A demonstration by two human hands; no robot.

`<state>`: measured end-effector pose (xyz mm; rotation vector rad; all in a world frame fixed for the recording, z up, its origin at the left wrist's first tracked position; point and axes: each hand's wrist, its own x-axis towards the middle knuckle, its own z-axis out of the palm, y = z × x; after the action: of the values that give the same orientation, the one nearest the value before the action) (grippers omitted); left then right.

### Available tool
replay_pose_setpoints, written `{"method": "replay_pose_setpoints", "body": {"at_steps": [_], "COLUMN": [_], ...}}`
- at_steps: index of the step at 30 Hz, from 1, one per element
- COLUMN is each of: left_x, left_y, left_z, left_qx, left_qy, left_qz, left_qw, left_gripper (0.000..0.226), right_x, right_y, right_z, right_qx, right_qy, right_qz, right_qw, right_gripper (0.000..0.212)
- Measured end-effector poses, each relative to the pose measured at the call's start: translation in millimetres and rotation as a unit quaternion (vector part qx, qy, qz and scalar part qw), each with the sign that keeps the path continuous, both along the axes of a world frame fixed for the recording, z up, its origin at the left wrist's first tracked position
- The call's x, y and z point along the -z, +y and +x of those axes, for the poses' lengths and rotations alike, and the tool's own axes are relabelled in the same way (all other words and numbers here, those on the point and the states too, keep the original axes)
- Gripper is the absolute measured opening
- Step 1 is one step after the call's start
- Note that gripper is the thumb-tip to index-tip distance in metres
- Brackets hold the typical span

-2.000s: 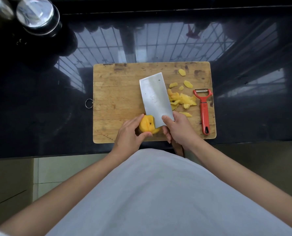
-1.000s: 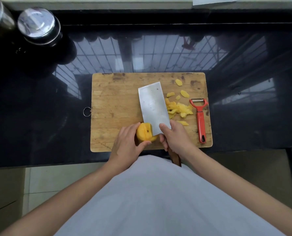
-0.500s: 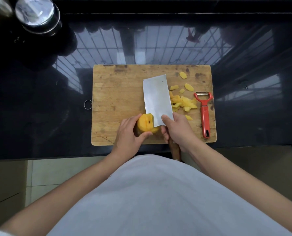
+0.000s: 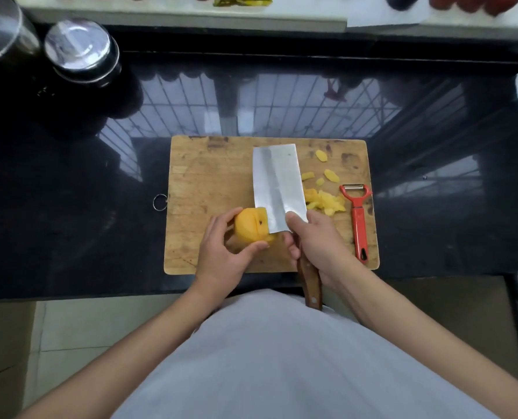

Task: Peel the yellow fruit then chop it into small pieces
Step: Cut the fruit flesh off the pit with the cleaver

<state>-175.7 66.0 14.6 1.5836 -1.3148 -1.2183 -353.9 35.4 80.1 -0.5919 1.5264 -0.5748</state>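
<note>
Head view: wooden board (image 4: 215,176) on glossy black counter (image 4: 70,207).

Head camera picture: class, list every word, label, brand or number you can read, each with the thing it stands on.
None can be read.
cleaver: blade bare, no stamp shows.
red peeler: no lettering shows.
steel container: lid shows only reflections.
green-yellow packet: cut off at the picture's top edge, print too blurred to read.

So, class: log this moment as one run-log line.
stage: chopping | left hand: holds yellow fruit | right hand: grips cleaver, blade against fruit | cut pieces, red peeler: on cutting board
</note>
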Motion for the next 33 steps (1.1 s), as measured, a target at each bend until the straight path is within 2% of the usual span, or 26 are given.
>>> {"method": "replay_pose_setpoints", "body": {"at_steps": [4, 8, 11, 16, 20, 23, 26, 33], "left_x": [-42, -69, -75, -95, -98, -100, -113, -131], "left_y": [-19, -38, -42, -47, -59, -65, -67, -67], "left_z": [2, -5, -12, -26, -36, -43, -48, -57], "left_qx": [-0.042, -0.009, -0.032, -0.128, -0.189, -0.194, -0.195, -0.183], "left_qy": [0.148, 0.157, 0.183, 0.228, 0.269, 0.286, 0.296, 0.359], "left_qz": [-0.042, -0.08, -0.07, -0.056, -0.003, 0.026, 0.004, 0.039], "left_qw": [0.987, 0.984, 0.98, 0.964, 0.944, 0.938, 0.935, 0.915], "left_gripper": [0.065, 0.077, 0.066, 0.041, 0.044, 0.047, 0.04, 0.028], "right_x": [-42, -72, -82, -79, -79, -81, -84, -82], "right_y": [-16, -23, -23, -20, -17, -15, -17, -16], "right_z": [9, 18, 26, 41, 48, 52, 51, 44], "right_qx": [0.036, 0.062, 0.094, 0.151, 0.201, 0.232, 0.243, 0.236], "right_qy": [-0.106, -0.153, -0.16, -0.195, -0.229, -0.258, -0.289, -0.289], "right_qz": [-0.004, -0.01, -0.012, -0.019, -0.041, -0.059, -0.074, -0.1], "right_qw": [0.994, 0.986, 0.983, 0.969, 0.952, 0.936, 0.923, 0.922], "right_gripper": [0.013, 0.011, 0.013, 0.011, 0.014, 0.021, 0.021, 0.018]}}
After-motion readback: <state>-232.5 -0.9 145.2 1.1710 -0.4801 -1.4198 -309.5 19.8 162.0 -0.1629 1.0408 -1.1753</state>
